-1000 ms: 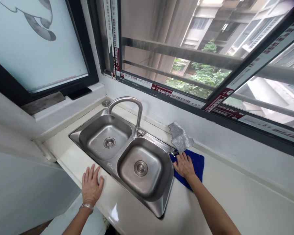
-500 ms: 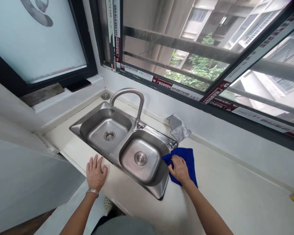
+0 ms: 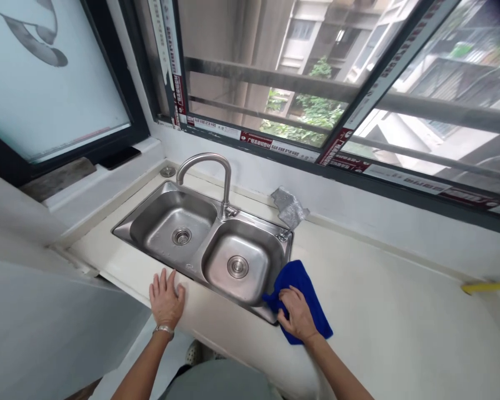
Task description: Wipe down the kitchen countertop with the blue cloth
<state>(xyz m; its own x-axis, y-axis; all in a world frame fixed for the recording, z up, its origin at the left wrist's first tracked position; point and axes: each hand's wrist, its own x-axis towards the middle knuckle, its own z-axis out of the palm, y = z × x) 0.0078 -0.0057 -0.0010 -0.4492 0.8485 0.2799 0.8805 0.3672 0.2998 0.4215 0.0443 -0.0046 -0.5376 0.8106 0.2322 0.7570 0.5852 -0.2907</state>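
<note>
My right hand (image 3: 296, 314) grips a blue cloth (image 3: 306, 294) and presses it on the front right corner of the sink rim. Part of the cloth spreads over the counter, and a bunched tip hangs at the right basin's edge. Flat on the counter (image 3: 216, 311), fingers spread, my left hand (image 3: 166, 299) rests in front of the left basin and holds nothing. Between the hands lies the double-bowl steel sink (image 3: 209, 244), both basins showing their drains. A curved faucet (image 3: 227, 183) rises behind the divider, its spout over the left basin.
A crumpled silver sheet (image 3: 289, 206) lies behind the sink's right corner. A round metal drain strainer (image 3: 167, 171) sits at the back left. On the left sill is a dark flat object (image 3: 120, 158). Something yellow (image 3: 487, 287) is at the far right. Windows line the back wall.
My right hand has slid the blue cloth along the sink's right rim toward me, from the side to the front corner. The left hand stays on the counter. The view has turned slightly right.
</note>
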